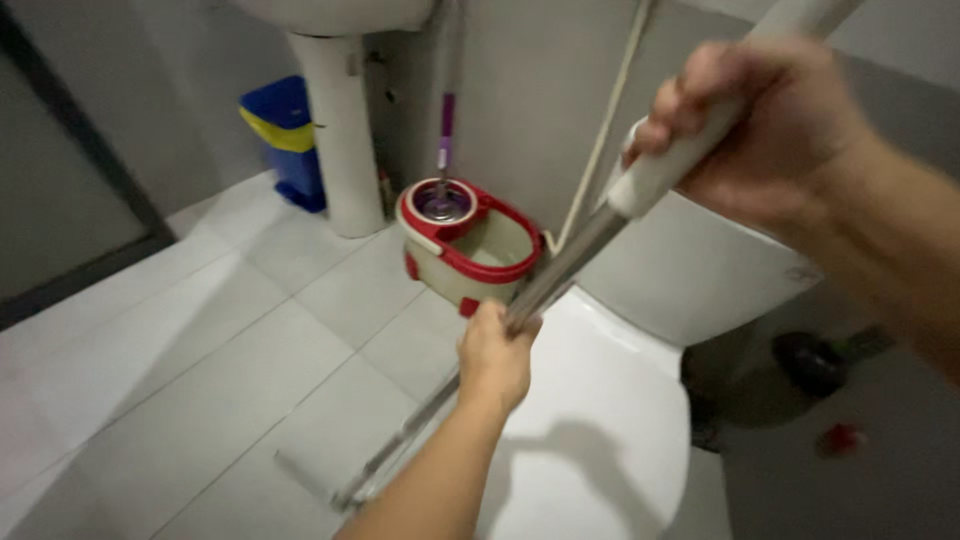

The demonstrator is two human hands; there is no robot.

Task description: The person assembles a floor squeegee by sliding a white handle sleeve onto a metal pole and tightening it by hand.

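Note:
A long metal pole with a white grip (570, 260) runs from the upper right down to a flat wiper head (310, 478) on the tiled floor. My right hand (770, 120) is closed around the white grip near the top. My left hand (495, 355) grips the metal shaft lower down, just above the closed white toilet lid (600, 420).
A red-and-beige spin mop bucket (470, 240) with a purple-handled mop stands by a white sink pedestal (340, 130). A blue bin with a yellow band (285, 135) sits against the wall. The toilet tank (700, 270) is at right; dark and red objects (815, 365) lie beside it.

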